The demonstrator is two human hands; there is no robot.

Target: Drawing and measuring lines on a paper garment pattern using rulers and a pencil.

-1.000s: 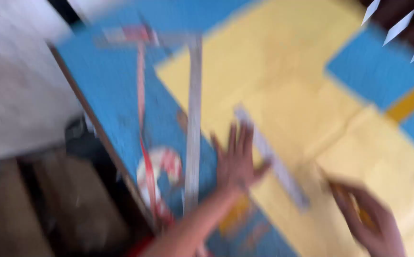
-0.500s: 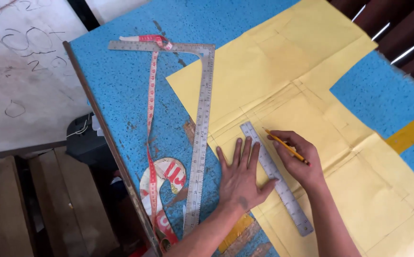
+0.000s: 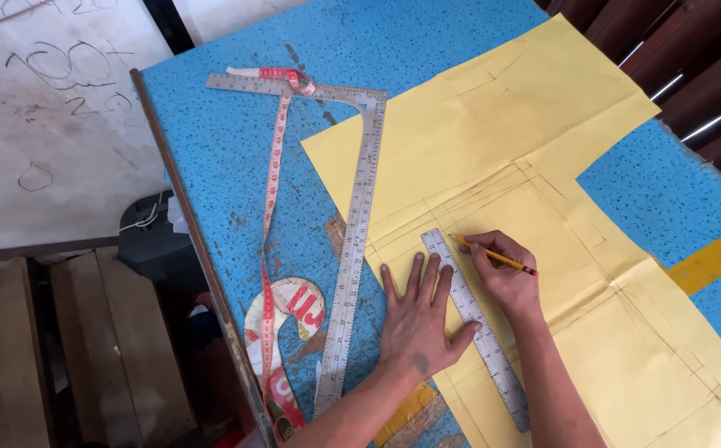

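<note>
Right now the person is ruling pencil lines on a large sheet of yellow pattern paper (image 3: pixel 493 141) spread over a blue speckled table (image 3: pixel 211 166). The left hand (image 3: pixel 417 319) lies flat, fingers spread wide, with its thumb pressing a straight steel ruler (image 3: pixel 477 323) down onto the paper. The right hand (image 3: pixel 501 274) is curled closed around a yellow pencil (image 3: pixel 493 256), whose tip sits just beside the ruler's upper end. To my eye the step is drawing a line along that edge; it calls for the ruler held dead still while the pencil runs down its side.

Left of the paper lies a metal L-square (image 3: pixel 359 224), long arm toward the person, short arm across the far end. A red tape measure (image 3: pixel 271 216) trails from its corner down the table. A curved piece of red-and-white printed card (image 3: pixel 290 311) rests near the table's near edge. A white board (image 3: pixel 37 124) with dark scrawls lies beyond the table's left side, and a yellow band (image 3: pixel 717 257) crosses the blue at the right.
</note>
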